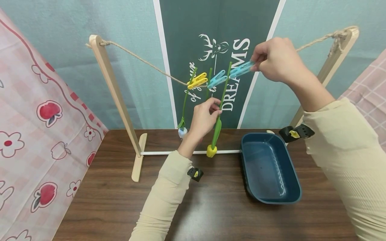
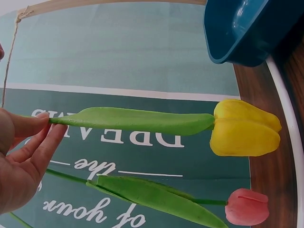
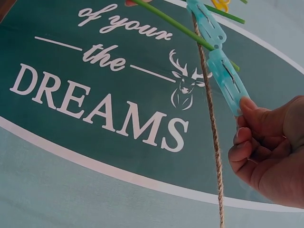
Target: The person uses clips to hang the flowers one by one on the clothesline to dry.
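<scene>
Between thumb and fingers my left hand pinches the green stem of a yellow artificial tulip, whose bloom hangs downward. My right hand pinches the end of a light-blue clothespin, its other end at the tulip's stem near the rope. Whether it grips the rope cannot be told. Beside it, a second light-blue clothespin sits on the rope at the stem of a pink tulip. Farther left a yellow clothespin holds a pale-blue flower upside down.
Wooden posts at both sides carry the rope, with a white bar low between them. A dark-blue plastic basin stands at the right on the brown wooden table. Behind hangs a green and teal printed curtain.
</scene>
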Action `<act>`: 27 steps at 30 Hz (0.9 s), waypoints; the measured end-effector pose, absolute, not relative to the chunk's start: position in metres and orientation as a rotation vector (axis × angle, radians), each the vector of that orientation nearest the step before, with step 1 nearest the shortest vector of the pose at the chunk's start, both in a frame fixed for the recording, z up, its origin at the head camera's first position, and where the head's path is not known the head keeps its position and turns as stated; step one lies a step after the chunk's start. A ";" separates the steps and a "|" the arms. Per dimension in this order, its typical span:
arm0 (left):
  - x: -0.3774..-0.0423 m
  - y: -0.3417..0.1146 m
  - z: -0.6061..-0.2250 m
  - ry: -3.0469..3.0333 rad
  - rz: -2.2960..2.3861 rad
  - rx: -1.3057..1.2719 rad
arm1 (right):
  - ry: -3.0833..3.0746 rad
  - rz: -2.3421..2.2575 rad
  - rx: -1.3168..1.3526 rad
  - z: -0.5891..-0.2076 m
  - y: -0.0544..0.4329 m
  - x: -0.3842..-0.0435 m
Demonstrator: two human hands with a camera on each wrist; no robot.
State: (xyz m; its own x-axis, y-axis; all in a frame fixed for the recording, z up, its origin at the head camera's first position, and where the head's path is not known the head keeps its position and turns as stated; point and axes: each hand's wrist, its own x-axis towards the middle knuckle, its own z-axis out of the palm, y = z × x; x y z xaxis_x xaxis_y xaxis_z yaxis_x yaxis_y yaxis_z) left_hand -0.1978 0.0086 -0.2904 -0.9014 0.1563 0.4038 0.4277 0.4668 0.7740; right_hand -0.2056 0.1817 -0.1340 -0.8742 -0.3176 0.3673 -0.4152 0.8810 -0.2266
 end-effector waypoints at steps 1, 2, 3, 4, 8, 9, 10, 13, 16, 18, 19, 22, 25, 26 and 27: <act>-0.198 0.009 -0.291 -2.444 -1.405 -0.501 | -2.728 0.426 0.548 -0.134 0.181 -0.206; -0.198 0.009 -0.290 -2.445 -1.404 -0.504 | -2.729 0.421 0.549 -0.134 0.181 -0.206; -0.198 0.009 -0.290 -2.446 -1.401 -0.505 | -2.729 0.418 0.550 -0.134 0.181 -0.206; -0.198 0.009 -0.290 -2.447 -1.399 -0.508 | -2.728 0.416 0.553 -0.135 0.181 -0.207; -0.198 0.010 -0.290 -2.447 -1.395 -0.515 | -2.733 0.409 0.560 -0.135 0.180 -0.208; -0.198 0.010 -0.290 -2.447 -1.394 -0.516 | -2.736 0.409 0.559 -0.136 0.179 -0.208; -0.198 0.010 -0.290 -2.446 -1.393 -0.518 | -2.738 0.406 0.559 -0.136 0.179 -0.208; -0.198 0.010 -0.291 -2.447 -1.392 -0.520 | -2.750 0.396 0.562 -0.136 0.179 -0.208; -0.198 0.011 -0.291 -2.445 -1.384 -0.528 | -2.749 0.378 0.578 -0.136 0.180 -0.208; -0.198 0.011 -0.291 -2.440 -1.383 -0.535 | -2.750 0.369 0.590 -0.136 0.181 -0.208; -0.198 0.011 -0.291 -2.437 -1.379 -0.540 | -2.749 0.366 0.596 -0.136 0.181 -0.208; -0.198 0.011 -0.291 -2.435 -1.369 -0.551 | -2.746 0.353 0.611 -0.137 0.181 -0.207; -0.197 0.011 -0.290 -2.438 -1.363 -0.555 | -2.746 0.345 0.618 -0.137 0.181 -0.207; -0.197 0.011 -0.290 -2.441 -1.362 -0.556 | -2.748 0.344 0.619 -0.137 0.181 -0.207; -0.197 0.011 -0.290 -2.444 -1.360 -0.555 | -2.750 0.342 0.619 -0.137 0.181 -0.206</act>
